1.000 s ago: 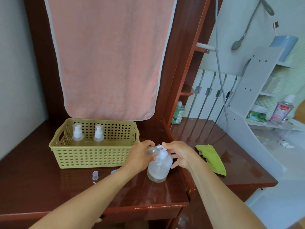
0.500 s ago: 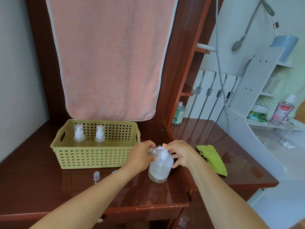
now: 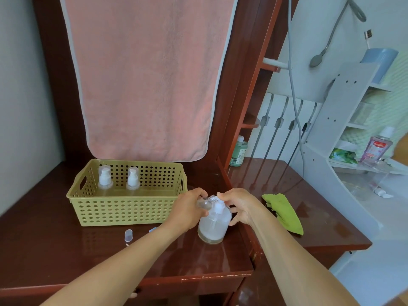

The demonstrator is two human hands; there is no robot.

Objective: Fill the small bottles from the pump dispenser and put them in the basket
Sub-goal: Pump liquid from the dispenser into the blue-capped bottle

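A clear pump dispenser [image 3: 212, 226] with pale liquid stands on the dark red table, right of the basket. My left hand [image 3: 187, 209] holds a small clear bottle [image 3: 204, 203] tilted, its threaded neck at the pump's nozzle. My right hand [image 3: 239, 206] rests on the pump head, fingers curled beside the dispenser's shoulder. The olive green perforated basket [image 3: 123, 214] stands at the left. Two small bottles with white pump tops, one [image 3: 104, 180] and another [image 3: 133, 179], stand upright at its back.
A small clear cap [image 3: 128, 235] lies on the table in front of the basket, a second small piece [image 3: 153, 229] beside my left forearm. A green cloth [image 3: 283, 212] lies to the right. A pink towel [image 3: 143, 80] hangs behind. A green bottle [image 3: 238, 151] stands at the back.
Both hands stay at the pump head with the small bottle under the nozzle; the hands barely shift.
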